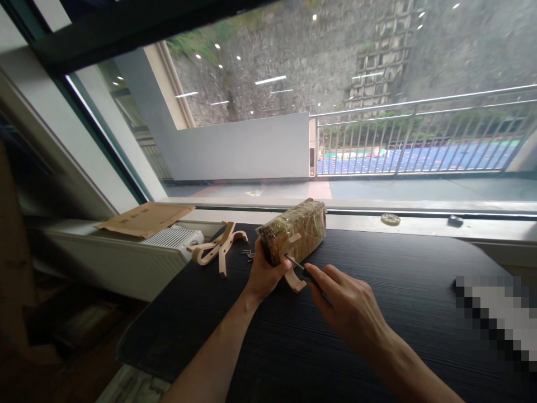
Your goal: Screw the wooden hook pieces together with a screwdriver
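Observation:
A block wrapped in clear plastic [300,224] stands on the black table, one end turned toward me. Against that near end is a curved wooden piece [297,282], like a hook. My left hand [265,275] grips the block's left side, with its thumb by the wooden piece. In my right hand [342,291] is a screwdriver [298,265], its handle mostly covered by my fingers. The screwdriver's tip meets the middle of the wooden piece; whether a screw sits there is too small to tell. Left of the block lie several loose screws [248,254] and more curved wooden pieces [222,246].
A flat cardboard sheet [146,218] rests on a white radiator [168,242] at the left. On the window sill are a roll of tape [390,219] and a small dark object [455,221]. A blurred-out object [499,313] lies at the table's right. The window bounds the table's far side.

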Demonstrator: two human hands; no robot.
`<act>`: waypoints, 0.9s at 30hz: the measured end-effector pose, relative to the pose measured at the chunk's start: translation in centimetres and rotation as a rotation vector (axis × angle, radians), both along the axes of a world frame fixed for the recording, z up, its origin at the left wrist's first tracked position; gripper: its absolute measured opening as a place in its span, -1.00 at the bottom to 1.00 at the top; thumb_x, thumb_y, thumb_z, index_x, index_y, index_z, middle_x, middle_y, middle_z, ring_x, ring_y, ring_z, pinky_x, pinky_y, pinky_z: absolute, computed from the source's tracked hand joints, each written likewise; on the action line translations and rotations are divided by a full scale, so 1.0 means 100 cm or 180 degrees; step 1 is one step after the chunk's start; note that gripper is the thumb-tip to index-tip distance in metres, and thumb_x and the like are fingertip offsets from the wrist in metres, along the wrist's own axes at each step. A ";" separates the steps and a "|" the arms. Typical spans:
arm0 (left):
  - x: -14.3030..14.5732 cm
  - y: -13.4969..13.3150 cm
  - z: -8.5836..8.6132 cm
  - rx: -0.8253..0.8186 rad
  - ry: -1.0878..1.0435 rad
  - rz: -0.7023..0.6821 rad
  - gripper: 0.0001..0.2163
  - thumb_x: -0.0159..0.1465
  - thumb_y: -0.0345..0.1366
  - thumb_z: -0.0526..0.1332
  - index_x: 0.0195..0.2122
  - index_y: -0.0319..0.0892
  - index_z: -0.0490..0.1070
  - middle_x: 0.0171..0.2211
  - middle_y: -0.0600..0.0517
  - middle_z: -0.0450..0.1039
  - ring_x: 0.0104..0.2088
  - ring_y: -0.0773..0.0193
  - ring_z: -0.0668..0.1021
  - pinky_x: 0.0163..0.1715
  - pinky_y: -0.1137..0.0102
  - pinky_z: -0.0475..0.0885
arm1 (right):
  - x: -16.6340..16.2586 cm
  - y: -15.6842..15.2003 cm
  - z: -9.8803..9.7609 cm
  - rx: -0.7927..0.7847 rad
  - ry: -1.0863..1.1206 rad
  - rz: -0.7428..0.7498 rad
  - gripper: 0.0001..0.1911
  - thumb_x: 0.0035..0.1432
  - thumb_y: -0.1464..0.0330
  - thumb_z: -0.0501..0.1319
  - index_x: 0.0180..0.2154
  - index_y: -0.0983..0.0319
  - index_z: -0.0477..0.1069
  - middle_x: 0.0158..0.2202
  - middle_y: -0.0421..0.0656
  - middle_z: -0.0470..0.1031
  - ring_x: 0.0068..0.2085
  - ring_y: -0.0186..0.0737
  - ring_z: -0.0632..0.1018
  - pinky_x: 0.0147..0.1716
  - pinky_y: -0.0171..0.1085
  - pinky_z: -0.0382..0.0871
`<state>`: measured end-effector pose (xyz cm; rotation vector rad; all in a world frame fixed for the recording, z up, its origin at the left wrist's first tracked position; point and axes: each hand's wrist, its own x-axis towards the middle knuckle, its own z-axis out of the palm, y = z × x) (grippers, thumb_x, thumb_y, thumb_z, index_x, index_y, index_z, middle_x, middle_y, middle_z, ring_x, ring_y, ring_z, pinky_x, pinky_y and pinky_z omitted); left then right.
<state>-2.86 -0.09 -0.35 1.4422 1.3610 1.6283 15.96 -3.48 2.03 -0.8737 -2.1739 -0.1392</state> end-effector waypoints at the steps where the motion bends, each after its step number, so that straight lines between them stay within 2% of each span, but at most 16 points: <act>1: 0.000 0.000 0.001 -0.0014 -0.0039 -0.0012 -0.46 -0.04 -0.39 0.33 -0.05 -0.13 0.14 -0.28 0.10 0.35 -0.31 0.34 0.46 -0.27 0.41 0.40 | 0.000 0.000 0.000 0.0009 0.0004 -0.0006 -0.71 0.23 0.43 0.07 -0.03 0.29 0.40 -0.46 -0.20 0.38 -0.47 -0.32 0.47 -0.48 -0.33 0.20; 12: -0.005 0.003 -0.008 -0.0003 0.0019 -0.0091 -0.41 -0.02 -0.35 0.34 0.02 -0.10 0.11 -0.23 0.06 0.36 -0.30 0.33 0.47 -0.23 0.37 0.42 | 0.000 0.001 0.000 0.0039 0.0022 -0.0001 -0.71 0.23 0.43 0.06 -0.04 0.30 0.40 -0.47 -0.20 0.38 -0.47 -0.34 0.45 -0.49 -0.35 0.20; 18: -0.003 0.003 -0.005 -0.0012 -0.0035 -0.0026 -0.38 -0.05 -0.35 0.35 0.02 -0.12 0.11 -0.21 0.02 0.40 -0.23 0.26 0.50 -0.17 0.31 0.43 | 0.004 0.004 -0.003 0.0251 -0.0231 -0.0190 -0.67 0.21 0.45 0.09 0.02 0.23 0.36 -0.42 -0.19 0.38 -0.45 -0.31 0.44 -0.48 -0.33 0.21; 23: -0.001 0.002 -0.004 -0.0055 -0.0099 0.0019 -0.40 -0.07 -0.36 0.35 0.00 -0.12 0.13 -0.25 0.05 0.41 -0.26 0.26 0.51 -0.18 0.31 0.44 | 0.004 0.004 -0.005 0.0385 -0.0384 -0.0266 -0.64 0.21 0.47 0.07 0.04 0.19 0.35 -0.42 -0.18 0.38 -0.45 -0.30 0.42 -0.50 -0.34 0.21; 25: 0.000 0.001 -0.005 -0.0078 -0.0079 0.0025 -0.39 -0.06 -0.36 0.34 0.01 -0.12 0.12 -0.27 0.06 0.40 -0.28 0.27 0.52 -0.20 0.30 0.44 | 0.002 0.002 -0.004 0.0202 -0.0234 -0.0211 -0.67 0.22 0.45 0.06 0.02 0.23 0.38 -0.43 -0.18 0.40 -0.46 -0.30 0.44 -0.50 -0.34 0.24; 27: 0.000 0.001 -0.006 -0.0082 -0.0070 0.0003 -0.39 -0.05 -0.36 0.34 0.02 -0.11 0.11 -0.27 0.07 0.39 -0.30 0.29 0.51 -0.21 0.31 0.45 | -0.001 0.001 -0.004 -0.0251 0.0071 -0.0096 -0.69 0.23 0.41 0.05 -0.01 0.26 0.39 -0.39 -0.15 0.46 -0.42 -0.30 0.49 -0.45 -0.35 0.30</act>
